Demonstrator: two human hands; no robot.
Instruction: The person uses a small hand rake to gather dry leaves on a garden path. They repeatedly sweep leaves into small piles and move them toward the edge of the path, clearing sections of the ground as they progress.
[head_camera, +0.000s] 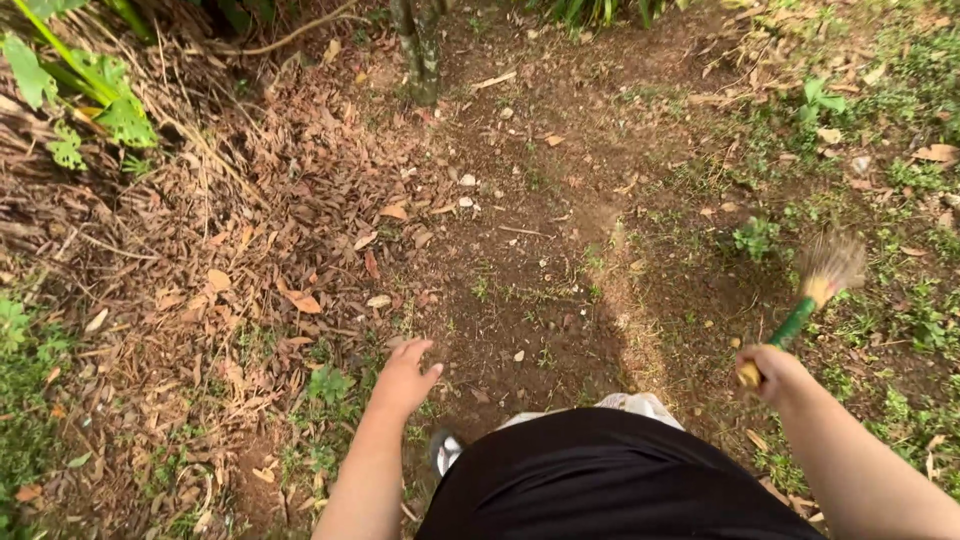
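My right hand (772, 372) is closed around the handle of a short broom (812, 288) with a green band and pale bristles. The bristles point away from me over grassy ground at the right and look blurred. My left hand (405, 377) hangs free in front of me, empty, fingers loosely apart, above bare dirt next to a heap of dry brown leaves (270, 250). My black clothing (600, 480) fills the bottom middle, and the tip of a shoe (446, 452) peeks out beside it.
A dirt path (530, 220) runs ahead to a thin tree trunk (420, 50). Dry leaves and twigs cover the left side. Green plants (90, 90) stand at the top left. Grass and weeds (880, 200) spread on the right.
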